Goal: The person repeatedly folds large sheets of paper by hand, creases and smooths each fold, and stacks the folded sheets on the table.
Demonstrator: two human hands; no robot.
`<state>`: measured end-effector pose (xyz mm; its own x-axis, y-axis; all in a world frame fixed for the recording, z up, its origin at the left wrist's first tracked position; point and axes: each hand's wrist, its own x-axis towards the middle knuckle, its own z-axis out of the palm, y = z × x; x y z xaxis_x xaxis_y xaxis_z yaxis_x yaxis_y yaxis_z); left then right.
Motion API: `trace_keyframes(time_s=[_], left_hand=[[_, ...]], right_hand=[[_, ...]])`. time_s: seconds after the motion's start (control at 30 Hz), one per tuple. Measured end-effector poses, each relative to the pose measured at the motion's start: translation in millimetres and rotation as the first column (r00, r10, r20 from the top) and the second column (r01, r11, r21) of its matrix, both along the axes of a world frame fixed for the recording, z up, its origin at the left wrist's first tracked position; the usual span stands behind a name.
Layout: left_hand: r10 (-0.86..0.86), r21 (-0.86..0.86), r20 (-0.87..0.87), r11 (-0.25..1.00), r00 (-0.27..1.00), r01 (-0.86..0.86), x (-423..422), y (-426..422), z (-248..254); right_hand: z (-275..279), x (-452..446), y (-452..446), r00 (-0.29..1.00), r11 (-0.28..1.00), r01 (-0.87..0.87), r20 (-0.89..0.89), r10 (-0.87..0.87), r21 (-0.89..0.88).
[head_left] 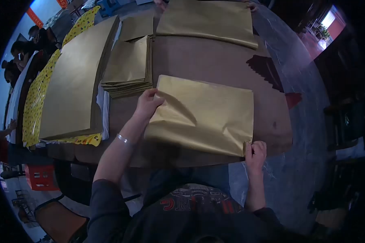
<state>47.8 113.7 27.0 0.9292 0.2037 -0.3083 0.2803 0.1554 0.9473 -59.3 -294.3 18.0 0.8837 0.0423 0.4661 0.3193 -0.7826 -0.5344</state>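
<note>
A gold sheet [207,109], apparently folded over, lies across the brown tabletop in front of me, creased near both places where it is gripped. My left hand [149,104] pinches its left edge between thumb and fingers. At the near right corner, my right hand [255,156] has its fingers closed on the same sheet. Just beyond my left hand stands a stack of folded gold sheets [127,65], its layers showing along the near edge.
A large pile of flat gold sheets [75,81] rests on yellow patterned plastic [32,109] at left. Across the table, another person's hands hold a gold sheet [207,20]. Dark red zigzag-edged pieces [265,69] lie at right. A red crate [40,177] and a chair [61,220] are lower left.
</note>
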Motion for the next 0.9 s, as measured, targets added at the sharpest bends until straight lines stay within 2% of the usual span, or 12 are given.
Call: trace_keyframes(time_s=[0.17,0.23,0.27,0.33,0.43,0.47,0.57,0.67,0.73,0.83,0.87,0.9], left_hand=[[-0.025,-0.055,0.030,0.998,0.999,0.026,-4.4,-0.9,-0.7],[-0.006,-0.013,0.040,1.000,0.999,0.006,-7.0,-2.8,1.8],[0.005,-0.071,0.081,0.997,0.997,0.001,-7.7,-1.6,-3.0],[0.013,0.042,-0.014,0.999,1.000,-0.013,-9.4,-4.5,6.4],[0.007,-0.009,-0.086,1.000,0.996,-0.008,-7.5,-1.9,6.2],[0.033,-0.050,-0.050,0.998,0.998,-0.036,-5.9,-0.1,-2.6],[0.000,-0.030,-0.082,1.000,0.997,-0.002,-6.3,-2.8,10.1],[-0.064,-0.120,-0.141,0.992,0.988,0.047,-7.0,-0.1,10.7],[-0.106,-0.118,-0.109,0.989,0.988,0.093,-5.0,2.3,5.1],[-0.016,0.145,-0.007,0.989,1.000,0.017,-4.7,-6.6,9.6],[-0.038,0.372,0.020,0.928,0.999,0.028,-6.7,-10.1,14.6],[-0.065,0.579,0.043,0.815,0.997,0.028,-9.6,-13.9,24.9]], right_hand=[[-9.2,-6.7,-9.0,0.999,0.999,0.046,0.013,-0.045,-0.026],[-11.2,-7.5,-8.6,0.999,0.999,0.049,0.018,-0.049,-0.016],[-11.7,-8.1,-8.8,0.998,0.999,0.053,0.022,-0.052,-0.008],[-11.9,-8.5,-9.0,0.998,0.998,0.055,0.013,-0.055,-0.011],[-12.8,-8.4,-9.7,0.999,0.999,0.050,0.010,-0.050,-0.013],[-12.9,-8.7,-10.0,0.999,0.999,0.045,0.015,-0.044,-0.013],[-8.9,-10.2,-7.7,0.999,0.999,0.049,0.010,-0.049,-0.014],[-8.8,-9.7,-8.3,0.999,0.999,0.029,0.013,-0.029,-0.018],[-11.0,-9.3,-9.9,0.999,0.999,0.029,0.019,-0.029,-0.029],[-11.2,-9.9,-10.0,0.999,0.999,0.024,0.028,-0.023,-0.025],[-10.4,-9.3,-10.0,0.999,1.000,0.017,0.033,-0.016,-0.010],[-9.0,-8.8,-10.2,0.999,1.000,0.016,0.037,-0.016,-0.010]])
